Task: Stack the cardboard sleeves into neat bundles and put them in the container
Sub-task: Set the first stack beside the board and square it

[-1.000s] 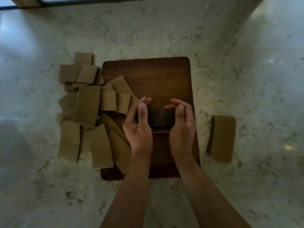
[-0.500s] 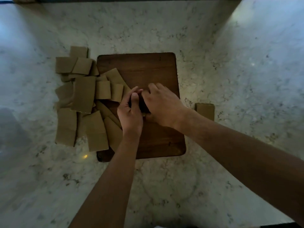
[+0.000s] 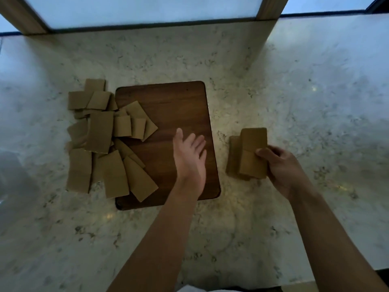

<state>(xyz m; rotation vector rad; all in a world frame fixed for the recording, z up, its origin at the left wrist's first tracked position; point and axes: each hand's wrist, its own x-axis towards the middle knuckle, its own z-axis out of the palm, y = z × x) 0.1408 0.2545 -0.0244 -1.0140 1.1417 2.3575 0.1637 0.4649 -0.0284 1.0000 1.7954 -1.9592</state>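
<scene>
Gripping flat brown cardboard bundle (image 3: 252,152), right hand (image 3: 280,165) curls; left hand (image 3: 190,152) hovers splayed.

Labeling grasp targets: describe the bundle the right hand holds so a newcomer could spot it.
Start at the dark wooden board in the middle of the marble counter and look just off its right edge. There the right hand grips a neat bundle of cardboard sleeves, sitting on or against another stack. Unlike the loose sleeves scattered at the board's left, these are squared up together.
</scene>
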